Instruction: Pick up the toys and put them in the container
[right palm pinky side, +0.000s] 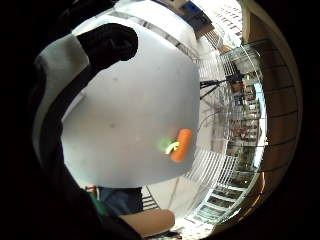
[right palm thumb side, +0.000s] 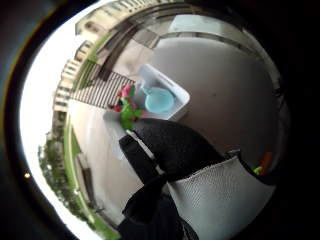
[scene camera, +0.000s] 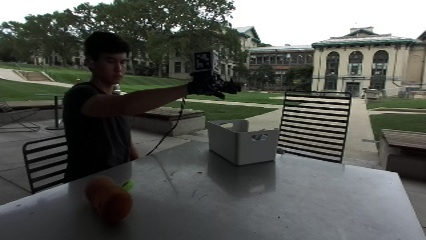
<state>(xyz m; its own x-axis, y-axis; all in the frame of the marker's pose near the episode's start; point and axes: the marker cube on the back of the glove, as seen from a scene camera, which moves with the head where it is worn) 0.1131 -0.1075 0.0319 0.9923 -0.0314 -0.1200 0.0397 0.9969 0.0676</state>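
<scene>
— Toys first: where did we see them?
— We saw an orange carrot toy (scene camera: 108, 200) with a green top lying on the grey table (scene camera: 279, 200) at the lower left of the outside view, well apart from the white container (scene camera: 241, 142). The little-finger palm view showed the same carrot (right palm pinky side: 181, 145) lying on the tabletop (right palm pinky side: 130, 115).
— And the container?
— It stood on the table near the frame's centre, in front of a black slatted chair (scene camera: 314, 125). In the thumb-side palm view we looked down into it (right palm thumb side: 175, 95) and saw a light blue round toy (right palm thumb side: 159, 100) inside; a pink and green toy (right palm thumb side: 127, 107) showed at its edge, and we could not tell whether that one lay inside or beside it.
— The right hand?
— The gloved right hand (scene camera: 212, 86) was held high above the container, arm stretched out. We saw black fingers (right palm thumb side: 172, 142) bent across the palm camera with nothing between them.
</scene>
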